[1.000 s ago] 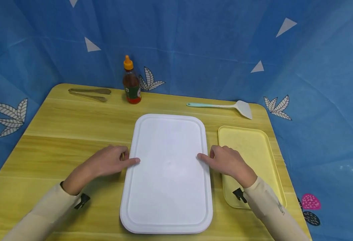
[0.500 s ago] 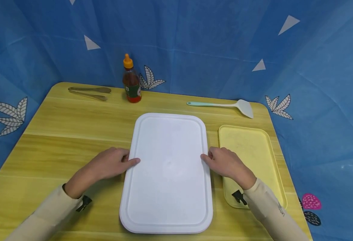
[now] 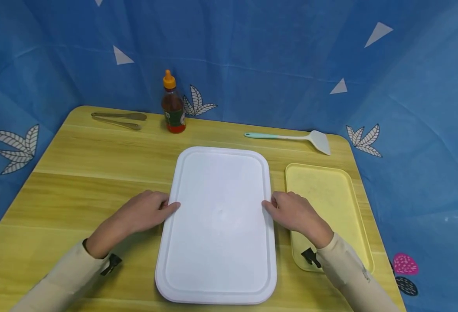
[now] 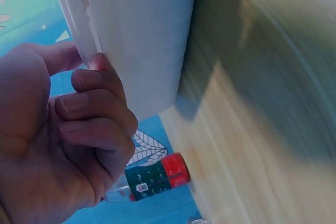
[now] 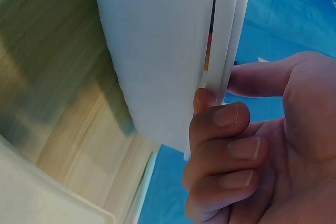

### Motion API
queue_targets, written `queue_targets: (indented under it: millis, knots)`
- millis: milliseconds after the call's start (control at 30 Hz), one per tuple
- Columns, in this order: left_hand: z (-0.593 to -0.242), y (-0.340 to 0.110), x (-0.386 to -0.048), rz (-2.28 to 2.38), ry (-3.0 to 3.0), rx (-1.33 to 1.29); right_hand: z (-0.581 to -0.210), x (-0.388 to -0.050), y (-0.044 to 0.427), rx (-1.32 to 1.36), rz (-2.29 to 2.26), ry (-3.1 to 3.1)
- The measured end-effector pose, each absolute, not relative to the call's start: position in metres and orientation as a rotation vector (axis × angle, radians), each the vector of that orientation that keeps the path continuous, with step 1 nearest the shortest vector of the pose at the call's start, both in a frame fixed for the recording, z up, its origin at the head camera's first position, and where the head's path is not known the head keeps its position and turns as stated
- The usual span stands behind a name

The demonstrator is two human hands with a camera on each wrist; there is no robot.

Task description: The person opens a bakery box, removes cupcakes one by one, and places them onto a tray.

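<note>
A white rectangular lid (image 3: 218, 234) covers a deep white plastic box (image 4: 142, 35) on the wooden table. My left hand (image 3: 145, 211) pinches the lid's left edge, thumb on top and curled fingers beneath the rim. On the opposite edge my right hand (image 3: 293, 211) grips in the same way. In the right wrist view a narrow gap runs between the lid (image 5: 228, 30) and the box wall (image 5: 152, 51). Bits of red and yellow show through it, too small to identify. Most of the box's inside is hidden.
A yellow tray (image 3: 326, 190) lies right of the box, partly under my right forearm. Behind are a sauce bottle (image 3: 174, 113), a white spatula (image 3: 320, 141) with a mint handle, and brown tongs (image 3: 121, 116). A blue curtain (image 3: 229, 52) hangs at the back.
My right thumb has drawn back slightly to the right, towards the lid's edge. The left hand's fingers have closed in against the lid's left rim. The box stays in place.
</note>
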State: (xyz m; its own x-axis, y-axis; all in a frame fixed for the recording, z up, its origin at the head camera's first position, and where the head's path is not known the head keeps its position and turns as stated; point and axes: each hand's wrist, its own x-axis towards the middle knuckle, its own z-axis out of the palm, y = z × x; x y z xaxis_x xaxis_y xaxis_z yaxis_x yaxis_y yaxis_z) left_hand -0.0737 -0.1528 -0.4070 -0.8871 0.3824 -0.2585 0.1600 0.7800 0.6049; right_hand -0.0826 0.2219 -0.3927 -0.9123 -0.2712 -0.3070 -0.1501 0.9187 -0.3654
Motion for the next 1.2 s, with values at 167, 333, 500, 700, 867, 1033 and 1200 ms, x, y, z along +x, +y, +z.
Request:
queue_targets:
  millis: [167,333,500,700,867,1033,1200]
  knots:
    - [-0.405,-0.154,-0.075,0.849,2.595,0.427,-0.39,-0.083,0.219,-0.322,-0.467,2.73]
    - [-0.399,-0.159,-0.078,0.83,2.601,0.434,-0.385,-0.085,0.214,-0.36,-0.481,2.746]
    - [-0.394,-0.169,-0.08,0.812,2.613,0.444,-0.378,-0.089,0.207,-0.395,-0.513,2.73]
    - [-0.385,-0.18,-0.081,0.815,2.63,0.435,-0.373,-0.094,0.197,-0.447,-0.507,2.736]
    - [-0.379,-0.189,-0.079,0.82,2.646,0.431,-0.369,-0.098,0.188,-0.47,-0.505,2.729]
    - [-0.378,-0.199,-0.078,0.831,2.665,0.407,-0.365,-0.1,0.179,-0.491,-0.503,2.72]
    - [-0.374,-0.21,-0.076,0.84,2.681,0.37,-0.362,-0.104,0.166,-0.528,-0.494,2.728]
